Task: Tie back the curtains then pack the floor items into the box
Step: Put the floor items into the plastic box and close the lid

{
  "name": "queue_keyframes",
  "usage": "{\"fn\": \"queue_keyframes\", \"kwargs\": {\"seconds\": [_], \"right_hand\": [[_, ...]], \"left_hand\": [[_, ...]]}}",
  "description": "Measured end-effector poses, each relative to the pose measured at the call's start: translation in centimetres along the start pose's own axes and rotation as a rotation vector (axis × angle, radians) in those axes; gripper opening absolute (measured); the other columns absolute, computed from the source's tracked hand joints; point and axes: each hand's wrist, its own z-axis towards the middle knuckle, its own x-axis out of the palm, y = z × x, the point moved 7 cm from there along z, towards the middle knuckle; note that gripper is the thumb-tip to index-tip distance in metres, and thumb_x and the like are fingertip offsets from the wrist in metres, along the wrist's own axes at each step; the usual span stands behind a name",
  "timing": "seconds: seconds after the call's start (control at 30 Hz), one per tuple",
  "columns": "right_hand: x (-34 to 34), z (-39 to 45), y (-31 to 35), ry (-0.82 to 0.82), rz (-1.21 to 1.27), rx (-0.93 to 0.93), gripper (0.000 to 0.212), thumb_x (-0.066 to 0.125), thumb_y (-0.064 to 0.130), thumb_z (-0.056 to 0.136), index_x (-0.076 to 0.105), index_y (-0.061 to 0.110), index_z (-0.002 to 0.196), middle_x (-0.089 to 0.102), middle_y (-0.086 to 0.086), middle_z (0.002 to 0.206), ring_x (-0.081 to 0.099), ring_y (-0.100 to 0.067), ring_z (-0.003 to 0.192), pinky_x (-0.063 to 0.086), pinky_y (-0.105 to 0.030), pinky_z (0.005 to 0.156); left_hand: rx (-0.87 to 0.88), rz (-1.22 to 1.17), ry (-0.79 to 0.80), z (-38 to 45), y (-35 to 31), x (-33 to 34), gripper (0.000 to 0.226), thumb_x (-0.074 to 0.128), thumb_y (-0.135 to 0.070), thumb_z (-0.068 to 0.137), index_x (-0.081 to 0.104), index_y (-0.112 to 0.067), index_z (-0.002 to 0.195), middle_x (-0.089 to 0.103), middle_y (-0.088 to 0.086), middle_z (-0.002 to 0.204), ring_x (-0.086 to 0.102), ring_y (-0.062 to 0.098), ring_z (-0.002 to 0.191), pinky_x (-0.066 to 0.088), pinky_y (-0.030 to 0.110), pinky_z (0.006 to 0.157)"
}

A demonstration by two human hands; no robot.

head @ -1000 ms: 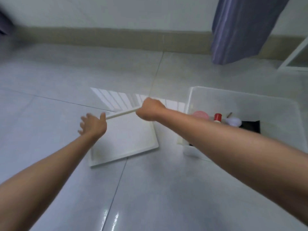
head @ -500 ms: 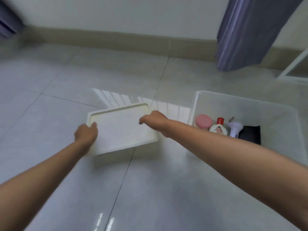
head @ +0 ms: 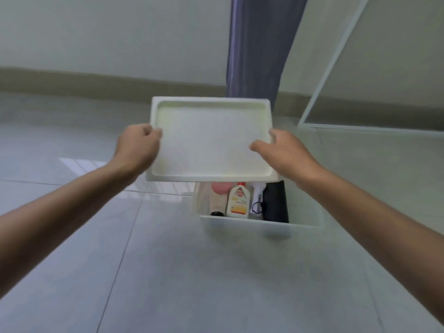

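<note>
Between the left grip (head: 138, 145) and right grip (head: 280, 150), both clenched on its short edges, the white lid (head: 209, 140) is held above the box (head: 259, 225).

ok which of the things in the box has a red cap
The white bottle with the yellow label, standing between the beige tube and the black item; no other item shows a red cap.

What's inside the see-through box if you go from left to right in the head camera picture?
Beige tube with a black cap → white bottle with a red cap and yellow label → small white item with a black loop → flat black item.
</note>
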Motion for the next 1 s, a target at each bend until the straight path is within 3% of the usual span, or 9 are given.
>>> {"fn": "queue_keyframes", "kwargs": {"seconds": [0.07,0.17,0.3,0.47,0.57,0.73,0.83,0.93,1.0], "right_hand": [[-1.6,-1.3,-3.6,-0.037,-0.018,0.063,0.041,0.056,0.041,0.081,0.057,0.019,0.116,0.066,0.001,0.11,0.061,-0.022,0.099,0.05,-0.035,0.083],[-3.3,-3.0,-7.2,-0.1,-0.006,0.102,0.031,0.057,0.034,0.085,0.055,0.022,0.114,0.065,0.005,0.106,0.059,-0.02,0.095,0.043,-0.027,0.067],[-3.5,-4.1,-9.8,-0.116,-0.045,0.138,0.031,0.057,0.03,0.087,0.05,0.02,0.116,0.06,0.006,0.101,0.054,-0.02,0.09,0.037,-0.028,0.063],[-3.1,-4.9,-12.0,-0.104,-0.103,0.155,0.036,0.057,0.03,0.086,0.048,0.022,0.121,0.063,0.005,0.104,0.056,-0.021,0.089,0.037,-0.029,0.067],[-2.8,-5.3,-12.4,-0.101,-0.114,0.152,0.04,0.056,0.029,0.086,0.046,0.021,0.124,0.064,0.003,0.106,0.056,-0.022,0.089,0.038,-0.029,0.067],[-1.6,-6.6,-13.4,-0.061,-0.214,0.184,0.069,0.048,0.046,0.078,0.041,0.011,0.136,0.058,-0.005,0.126,0.051,-0.034,0.116,0.047,-0.038,0.089],[-1.1,-7.4,-14.0,-0.045,-0.271,0.183,0.064,0.048,0.045,0.079,0.046,0.007,0.13,0.056,-0.007,0.128,0.051,-0.034,0.114,0.047,-0.041,0.091],[-1.0,-7.6,-14.4,-0.038,-0.344,0.173,0.065,0.052,0.042,0.086,0.039,0.005,0.137,0.047,-0.01,0.139,0.045,-0.034,0.122,0.042,-0.042,0.099],[-0.9,-7.6,-13.9,-0.056,-0.388,0.135,0.074,0.051,0.047,0.09,0.025,0.008,0.147,0.031,-0.011,0.152,0.032,-0.033,0.135,0.032,-0.045,0.11]], "left_hand": [[0.041,0.021,0.145,-1.1,-1.8,3.1,0.052,0.045,-0.043,0.08,0.064,0.005,0.089,0.068,0.024,0.095,0.064,0.035,0.088,0.05,0.045,0.079],[0.044,0.051,0.278,-2.3,-2.5,6.3,0.053,0.046,-0.043,0.082,0.063,0.006,0.091,0.066,0.025,0.098,0.063,0.035,0.088,0.047,0.038,0.071],[0.045,0.107,0.342,-3.8,-2.5,8.8,0.037,0.049,-0.031,0.092,0.061,0.003,0.084,0.065,0.021,0.088,0.056,0.033,0.076,0.038,0.033,0.063],[0.072,0.236,0.378,-5.3,-2.9,10.2,0.031,0.049,-0.024,0.091,0.045,-0.006,0.065,0.047,0.008,0.067,0.041,0.026,0.064,0.027,0.029,0.051],[0.115,0.319,0.372,-5.9,-3.0,10.4,0.032,0.047,-0.021,0.092,0.038,-0.013,0.063,0.043,0.004,0.067,0.039,0.024,0.066,0.024,0.03,0.049],[0.182,0.377,0.348,-6.5,-2.7,10.4,0.02,0.048,-0.014,0.09,0.044,-0.007,0.072,0.054,0.011,0.079,0.046,0.029,0.076,0.028,0.031,0.052],[0.216,0.4,0.338,-7.0,-2.5,10.2,0.023,0.046,-0.008,0.089,0.038,-0.009,0.068,0.049,0.01,0.074,0.043,0.03,0.071,0.027,0.03,0.048],[0.279,0.426,0.334,-7.7,-2.4,10.1,0.016,0.041,0.001,0.085,0.039,-0.007,0.071,0.047,0.008,0.069,0.043,0.032,0.068,0.026,0.03,0.044],[0.31,0.459,0.343,-8.2,-2.2,10.2,0.008,0.041,0.003,0.084,0.042,-0.005,0.08,0.049,0.009,0.076,0.048,0.035,0.075,0.027,0.033,0.048]]}}
